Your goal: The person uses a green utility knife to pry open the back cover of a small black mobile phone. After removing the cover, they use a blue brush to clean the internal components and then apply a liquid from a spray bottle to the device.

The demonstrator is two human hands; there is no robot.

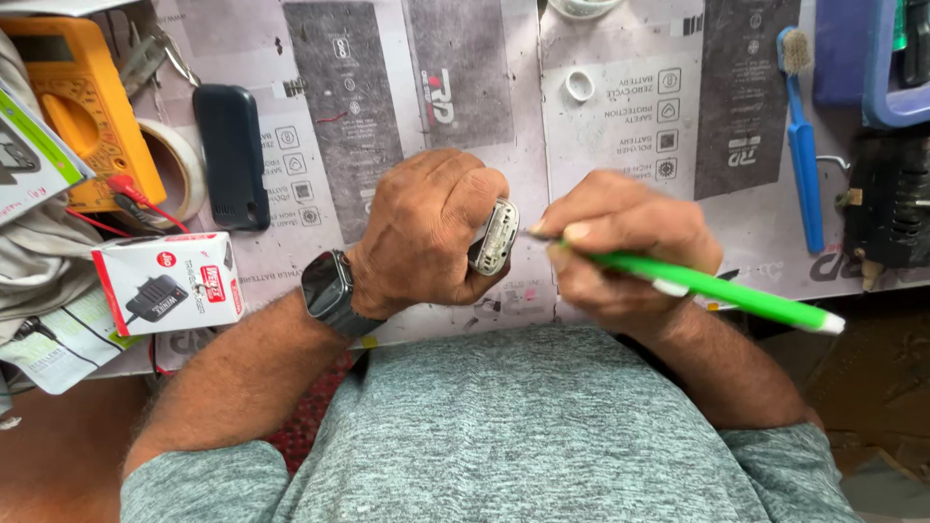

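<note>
Two hands meet near the workbench's point(620, 145) front edge: your left hand point(426, 232) grips a small phone point(496, 235) on its edge. Your right hand point(620, 247) pinches a green tool point(717, 289) (tip at the phone), a blue toothbrush point(802, 145) lying toward the right edge.

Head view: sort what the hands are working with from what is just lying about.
In use:
left hand gripping a small phone
right hand holding a green tool to its end

Lying about:
yellow multimeter
tape roll
dark phone
blue toothbrush
charger box
</note>
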